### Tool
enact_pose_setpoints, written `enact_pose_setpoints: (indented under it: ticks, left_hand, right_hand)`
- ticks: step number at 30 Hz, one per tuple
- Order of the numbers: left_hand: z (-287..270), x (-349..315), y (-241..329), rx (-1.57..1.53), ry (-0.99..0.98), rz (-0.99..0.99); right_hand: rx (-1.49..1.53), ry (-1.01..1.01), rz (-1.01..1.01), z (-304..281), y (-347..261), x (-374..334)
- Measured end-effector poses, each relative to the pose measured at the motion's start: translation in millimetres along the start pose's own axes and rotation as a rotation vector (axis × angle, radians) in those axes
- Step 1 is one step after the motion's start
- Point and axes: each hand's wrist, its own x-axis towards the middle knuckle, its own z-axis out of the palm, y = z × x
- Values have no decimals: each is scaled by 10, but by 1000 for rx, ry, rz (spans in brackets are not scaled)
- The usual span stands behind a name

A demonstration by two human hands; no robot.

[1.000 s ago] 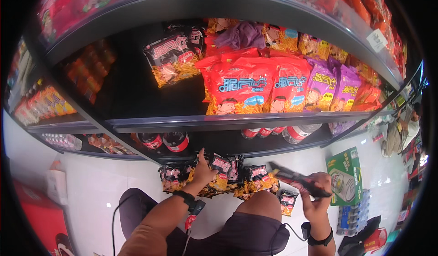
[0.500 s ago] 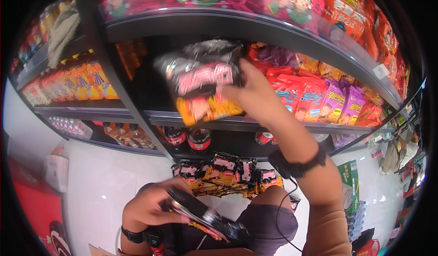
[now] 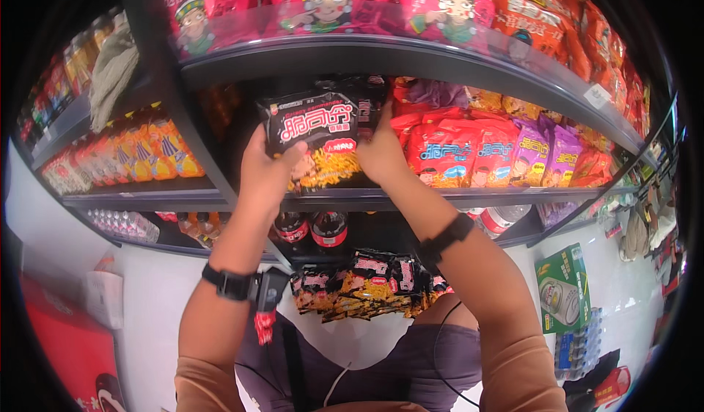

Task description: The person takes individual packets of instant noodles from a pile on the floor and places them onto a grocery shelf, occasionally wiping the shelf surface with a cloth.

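Note:
Both hands are raised to the middle shelf, at its dark gap left of the red bags. Upright between them stands a black-and-yellow snack bag (image 3: 317, 122). My left hand (image 3: 268, 164) grips this bag's left edge, thumb across its front. At the other side, my right hand (image 3: 381, 151) closes on a second black snack bag (image 3: 370, 107) just behind, mostly hidden by the front one. Below, a pile of matching black-and-yellow bags (image 3: 367, 283) lies on the floor before my knees.
Red snack bags (image 3: 440, 151) and purple ones (image 3: 535, 148) fill the shelf to the right. Pink bags (image 3: 330, 1) stand on the shelf above. Dark bottles (image 3: 328, 228) stand on the bottom shelf. A green carton (image 3: 563, 287) and a pack of bottles (image 3: 579, 346) sit at right.
My left hand has risen from my lap to the shelf with its bag, now in front. My right hand has set its blurred bags upright, farther back in the gap.

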Motion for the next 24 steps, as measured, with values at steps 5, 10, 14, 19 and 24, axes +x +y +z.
enact_pose_setpoints:
  ticks: [5, 10, 14, 19, 24]
  left_hand:
    - [187, 537, -345, -98, -35, -105]
    - [426, 806, -577, 20, 12, -317]
    - [668, 786, -637, -24, -2, -379]
    - [698, 711, -617, 22, -235, -289]
    - [688, 909, -632, 150, -266, -140]
  right_hand:
    - [348, -87, -158, -527, 28, -886]
    - [111, -332, -277, -1232, 68, -1652]
    - [-34, -438, -441, -1453, 187, -1934]
    - [-22, -381, -437, -1701, 338, -2155]
    - [-31, -357, -287, -1655, 545, -2072]
